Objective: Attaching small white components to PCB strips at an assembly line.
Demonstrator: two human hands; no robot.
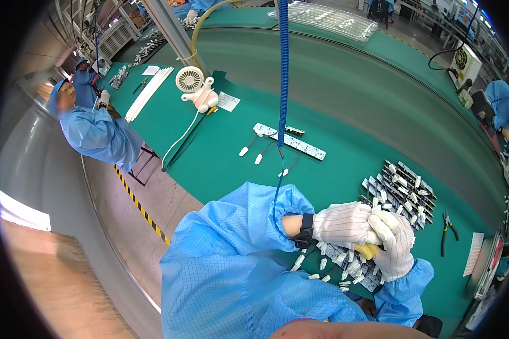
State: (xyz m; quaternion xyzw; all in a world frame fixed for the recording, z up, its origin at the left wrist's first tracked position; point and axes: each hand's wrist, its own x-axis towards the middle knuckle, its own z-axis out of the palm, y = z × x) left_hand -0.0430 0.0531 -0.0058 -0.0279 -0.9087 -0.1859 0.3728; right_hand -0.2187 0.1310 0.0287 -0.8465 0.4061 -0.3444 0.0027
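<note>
My left hand (342, 224), in a white striped glove, reaches in from the left with a black strap (305, 230) round its wrist. Gloved the same way, my right hand (397, 248) meets it from the lower right. The fingers of both are bent and pressed together; whatever lies between them is hidden. A yellow patch (367, 250) shows below the fingers. Under and beside my hands lie several circuit board strips (373, 280) with white connectors (298, 262) on short leads. Just beyond them is a heap of similar dark strips (404, 189) with white plugs.
A long board strip (300, 146) with wired plugs lies mid-table. A blue coiled cord (284, 73) hangs above it. Black pliers (448, 233) and a paper sheet (474, 254) are right. Farther left stand a small fan (191, 80) and a person (96, 127) in blue.
</note>
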